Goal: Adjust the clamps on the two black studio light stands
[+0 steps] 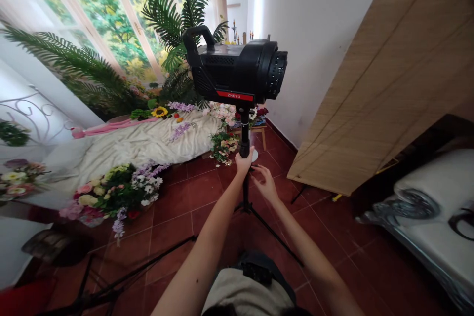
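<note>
A black studio light [233,69] with a carrying handle and a red ZHEYU label sits on top of a black light stand [245,131]. The light's round front points to the right. My left hand [243,162] is wrapped around the stand's pole, just below a collar. Slightly lower and to the right, my right hand [265,183] has its thumb and fingertips pinched at a small dark knob on the side of the pole. The knob is mostly hidden by the fingers. The stand's legs [276,237] spread over the red tiled floor below.
A cream-draped bed [148,138] with artificial flowers [111,187] lies ahead to the left, below palm leaves [185,19]. A large wooden panel [355,84] leans at the right, near a white and silver sofa [425,207]. Another black stand [148,261] lies across the lower left.
</note>
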